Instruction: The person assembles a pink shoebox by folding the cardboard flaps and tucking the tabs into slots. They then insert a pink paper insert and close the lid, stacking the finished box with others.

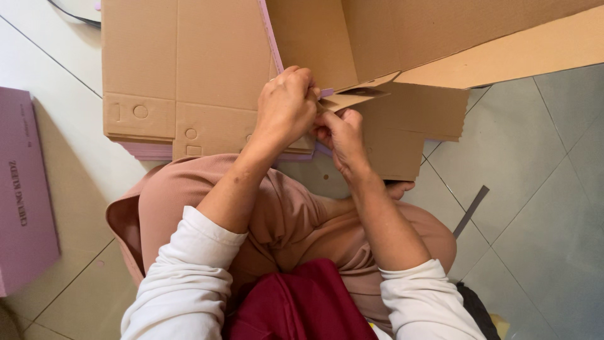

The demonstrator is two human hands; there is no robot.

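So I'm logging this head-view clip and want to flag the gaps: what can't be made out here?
- Left hand fingertips: curled under, hidden by its own knuckles.
- Small brown cardboard flap: how it is gripped is hidden by both hands; right hand covers its lower end.
- Large brown cardboard box: cut off by the top edge.
- Flat pink box: cut off by the left edge.

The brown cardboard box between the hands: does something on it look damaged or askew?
Nothing looks torn or crushed. The left hand and right hand grip a small flap of the brown cardboard box. The stack of flat cardboard sheets lies slightly uneven at its edges.
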